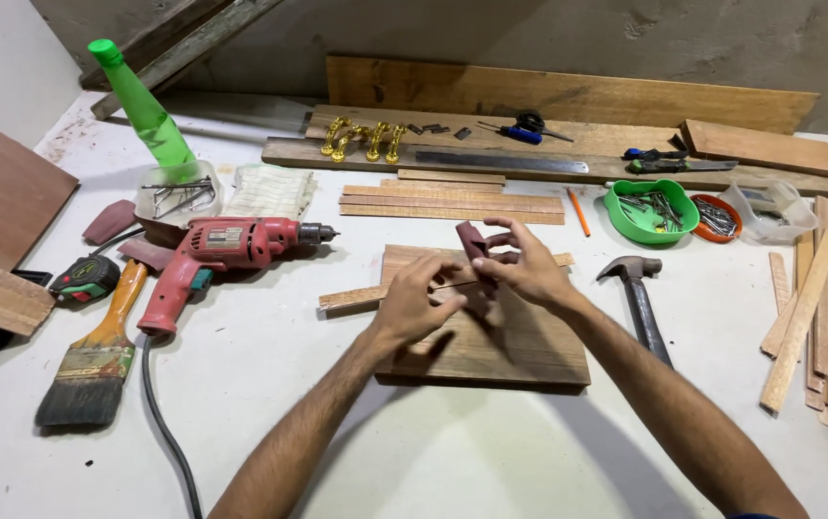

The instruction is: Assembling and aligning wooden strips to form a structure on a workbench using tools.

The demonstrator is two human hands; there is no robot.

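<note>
Overhead, a white worktable (433, 461) against a rough grey wall (625, 38); paint-flecked, cluttered. Long planks (568, 96) stacked along the back edge.

Both hands meet above a flat wooden board (510, 346) at table centre. Right hand (524, 269) pinches a small dark reddish-brown block (474, 240), fingers curled round it. Left hand (414, 303) has fingertips closed on a thin dark nail-like pin (452, 284), which runs across to the right hand. Block looks matte, squared, slightly tilted; whether it touches the board, cannot tell.

A thin wood strip (352, 298) lies under the hands, across the board's upper edge.

Left side: red electric drill (227, 255) with black cord, worn paintbrush (97, 356) with wooden handle, tape measure (85, 277), green plastic bottle (145, 111) over a clear tub of nails (179, 197).

Right side: claw hammer (640, 298), steel head, dark handle; green bowl (651, 210) of nails; loose pale slats (827, 327) in a heap.

Back: brass handles (364, 139), steel ruler (500, 161), orange pencil (578, 211).
</note>
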